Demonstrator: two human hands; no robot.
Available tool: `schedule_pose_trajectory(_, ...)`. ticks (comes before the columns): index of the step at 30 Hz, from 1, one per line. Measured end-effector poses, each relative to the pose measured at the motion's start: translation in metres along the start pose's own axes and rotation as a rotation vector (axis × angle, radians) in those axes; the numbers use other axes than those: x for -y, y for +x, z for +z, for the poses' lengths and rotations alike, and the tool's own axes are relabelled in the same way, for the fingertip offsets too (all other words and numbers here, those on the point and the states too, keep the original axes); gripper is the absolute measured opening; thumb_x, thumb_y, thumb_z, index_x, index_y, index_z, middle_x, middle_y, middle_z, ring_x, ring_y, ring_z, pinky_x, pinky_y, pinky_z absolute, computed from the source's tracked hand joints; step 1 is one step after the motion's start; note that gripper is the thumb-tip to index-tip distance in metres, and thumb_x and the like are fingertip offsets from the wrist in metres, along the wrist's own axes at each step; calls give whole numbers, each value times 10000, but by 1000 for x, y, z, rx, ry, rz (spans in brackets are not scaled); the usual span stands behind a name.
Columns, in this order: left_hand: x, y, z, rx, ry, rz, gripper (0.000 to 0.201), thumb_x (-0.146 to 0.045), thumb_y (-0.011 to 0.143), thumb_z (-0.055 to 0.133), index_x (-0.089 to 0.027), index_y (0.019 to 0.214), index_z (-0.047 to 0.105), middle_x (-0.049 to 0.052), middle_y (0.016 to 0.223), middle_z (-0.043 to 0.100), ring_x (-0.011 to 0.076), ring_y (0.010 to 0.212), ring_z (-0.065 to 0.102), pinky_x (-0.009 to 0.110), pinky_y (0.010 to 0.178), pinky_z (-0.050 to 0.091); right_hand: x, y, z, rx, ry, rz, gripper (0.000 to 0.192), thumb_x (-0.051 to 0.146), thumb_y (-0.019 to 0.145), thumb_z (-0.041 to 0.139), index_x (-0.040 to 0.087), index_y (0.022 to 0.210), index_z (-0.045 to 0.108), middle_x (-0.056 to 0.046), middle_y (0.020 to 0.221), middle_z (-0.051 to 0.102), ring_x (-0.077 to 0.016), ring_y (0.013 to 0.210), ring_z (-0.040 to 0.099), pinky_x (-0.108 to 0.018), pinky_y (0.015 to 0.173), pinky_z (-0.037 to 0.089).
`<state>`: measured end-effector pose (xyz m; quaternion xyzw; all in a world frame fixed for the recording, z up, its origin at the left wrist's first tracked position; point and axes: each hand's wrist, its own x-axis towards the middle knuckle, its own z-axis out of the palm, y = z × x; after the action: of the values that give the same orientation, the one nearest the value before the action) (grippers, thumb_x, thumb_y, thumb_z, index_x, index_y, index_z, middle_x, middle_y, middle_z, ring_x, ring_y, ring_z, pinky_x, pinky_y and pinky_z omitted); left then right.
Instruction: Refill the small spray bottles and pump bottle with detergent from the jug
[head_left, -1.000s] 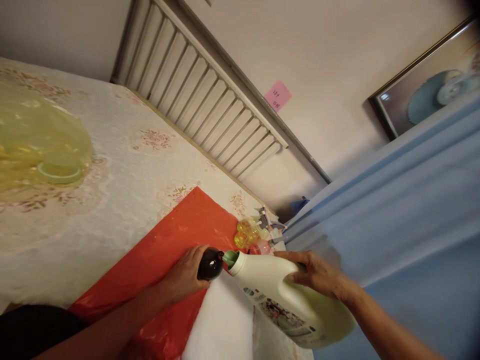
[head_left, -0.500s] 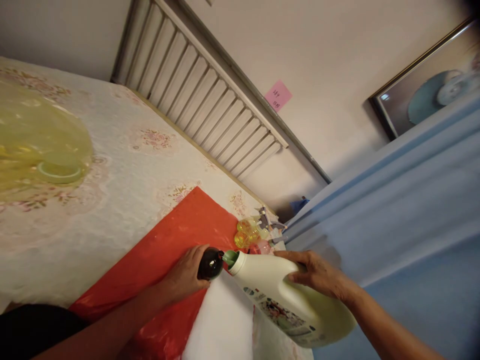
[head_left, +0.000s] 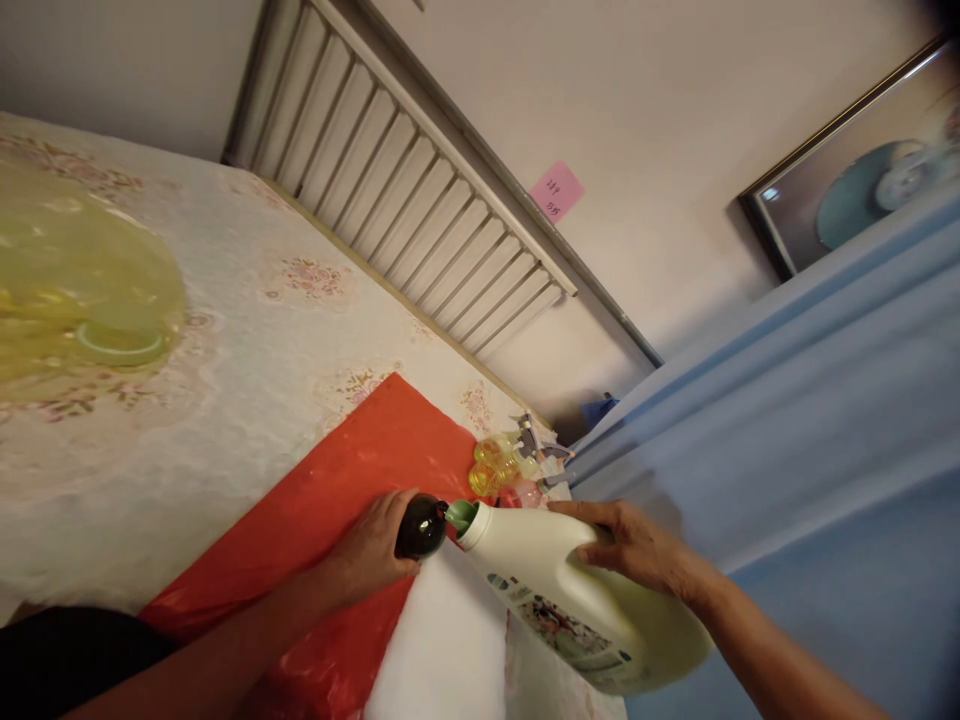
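My left hand [head_left: 377, 548] is wrapped around a dark brown bottle [head_left: 421, 528], held over a red plastic sheet [head_left: 330, 480]. By its handle, my right hand [head_left: 634, 548] grips a large cream detergent jug [head_left: 592, 610] with a printed label, tilted toward the bottle. The jug's green spout [head_left: 460, 515] meets the mouth of the dark bottle. Whether liquid is flowing between them cannot be made out. A white pad or sheet [head_left: 442, 640] lies below the two containers.
Spray bottles with yellow liquid [head_left: 495, 465] stand beyond the jug's mouth. A translucent yellow bag or container [head_left: 90, 280] lies at left on the floral tablecloth [head_left: 247, 360]. Behind are a radiator [head_left: 405, 190], a pink note [head_left: 557, 190], a framed picture [head_left: 862, 180] and blue fabric [head_left: 825, 450].
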<state>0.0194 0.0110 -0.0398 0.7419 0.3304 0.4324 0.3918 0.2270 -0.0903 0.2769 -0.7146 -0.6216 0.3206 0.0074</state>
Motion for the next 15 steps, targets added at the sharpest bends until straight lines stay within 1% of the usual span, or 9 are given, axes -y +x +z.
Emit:
schedule_pose_trajectory(3, -1, 0, -1, -7, 0, -1, 721, -276, 647, 744, -208, 1323, 503, 120, 1323, 630, 345, 1248, 576, 463, 1070, 468, 2, -1, 0, -4, -9, 1, 572, 291, 795, 677, 286, 1366, 636, -4, 1097, 787, -275, 959, 725, -379, 863, 588)
schedule_pose_trajectory(7, -1, -1, 0, -16, -13, -6, 739, -265, 617, 767, -240, 1314, 522, 117, 1329, 635, 365, 1250, 579, 439, 1061, 473, 5, -1, -1, 5, -23, 1, 574, 304, 794, 679, 291, 1366, 635, 1, 1114, 783, -280, 979, 724, -386, 882, 586)
schedule_pose_trajectory(15, -1, -1, -2, 7, -20, 0, 727, -252, 646, 754, -243, 1322, 489, 106, 1327, 622, 337, 1250, 571, 466, 1075, 459, 4, -1, -1, -7, -40, 31, 597, 250, 774, 660, 300, 1368, 631, 14, 1103, 783, -270, 979, 721, -376, 887, 579)
